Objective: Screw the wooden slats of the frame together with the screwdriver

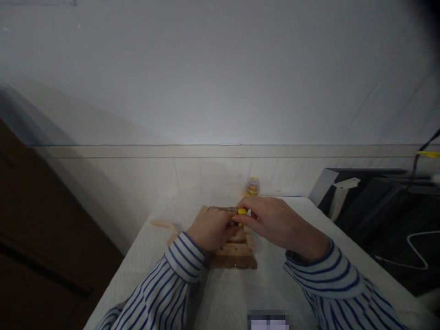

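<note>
Both my hands meet above a light brown wooden toy (pixel 233 249) with a stepped, slatted front and a darker scalloped lower edge. My right hand (pixel 270 217) pinches a small yellow and black piece (pixel 242 211) between thumb and fingers. From the other side, the fingertips of my left hand (pixel 213 225) close on the dark end of this same piece. The fingers hide part of it and the middle of the toy. A pale wooden stick-like piece (pixel 161 223) lies to the left of my left hand, partly covered by it.
Behind my hands a clear container (pixel 253 186) with yellow pieces stands near the wall (pixel 206 174). Everything rests on a white-covered table (pixel 137 266). Dark flat panels (pixel 374 206) and a white cable (pixel 417 268) are beyond its right edge; brown furniture (pixel 44 220) is to the left.
</note>
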{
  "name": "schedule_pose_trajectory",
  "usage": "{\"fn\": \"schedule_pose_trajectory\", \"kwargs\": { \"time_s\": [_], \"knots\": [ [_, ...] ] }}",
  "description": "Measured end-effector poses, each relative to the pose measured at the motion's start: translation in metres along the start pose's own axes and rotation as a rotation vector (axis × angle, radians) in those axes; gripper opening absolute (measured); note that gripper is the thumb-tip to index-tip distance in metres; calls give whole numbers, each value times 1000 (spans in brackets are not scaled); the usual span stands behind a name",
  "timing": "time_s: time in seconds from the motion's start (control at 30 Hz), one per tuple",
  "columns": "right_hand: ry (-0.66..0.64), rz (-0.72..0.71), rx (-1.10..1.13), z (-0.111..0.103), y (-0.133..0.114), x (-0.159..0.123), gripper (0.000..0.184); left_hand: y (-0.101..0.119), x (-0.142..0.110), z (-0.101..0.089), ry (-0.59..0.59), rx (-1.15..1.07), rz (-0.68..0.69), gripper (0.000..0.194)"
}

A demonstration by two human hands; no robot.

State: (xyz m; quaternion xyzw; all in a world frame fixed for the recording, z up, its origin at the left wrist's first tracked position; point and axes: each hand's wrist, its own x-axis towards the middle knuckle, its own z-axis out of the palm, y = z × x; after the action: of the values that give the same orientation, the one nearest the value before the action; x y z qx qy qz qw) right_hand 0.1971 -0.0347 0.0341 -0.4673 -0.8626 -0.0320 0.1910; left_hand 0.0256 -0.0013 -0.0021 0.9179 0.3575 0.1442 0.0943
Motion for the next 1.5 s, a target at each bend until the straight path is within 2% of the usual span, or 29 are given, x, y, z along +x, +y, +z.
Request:
{"fn": "schedule_pose_trajectory", "kwargs": {
  "time_s": [0.33, 0.53, 0.6, 0.73, 0.9, 1.5],
  "knots": [
    [7, 49, -29, 1, -4, 3, 21, 8, 0, -15, 48, -76, -96, 22],
    [91, -26, 35, 4, 2, 1, 34, 2, -1, -11, 74, -112, -53, 23],
    [102, -58, 60, 3, 2, 1, 33, 0, -1, -9, 73, -115, -54, 23],
    [61, -100, 76, 1, 2, 0, 26, -3, -1, -7, 81, -115, -42, 22],
    [-5, -81, 73, 1, 2, 1, 23, -2, -1, -7, 67, -93, -47, 22],
    [-11, -21, 38, -3, 1, -1, 17, -2, -2, -8, 5, -133, 14, 23]
  ]
}}
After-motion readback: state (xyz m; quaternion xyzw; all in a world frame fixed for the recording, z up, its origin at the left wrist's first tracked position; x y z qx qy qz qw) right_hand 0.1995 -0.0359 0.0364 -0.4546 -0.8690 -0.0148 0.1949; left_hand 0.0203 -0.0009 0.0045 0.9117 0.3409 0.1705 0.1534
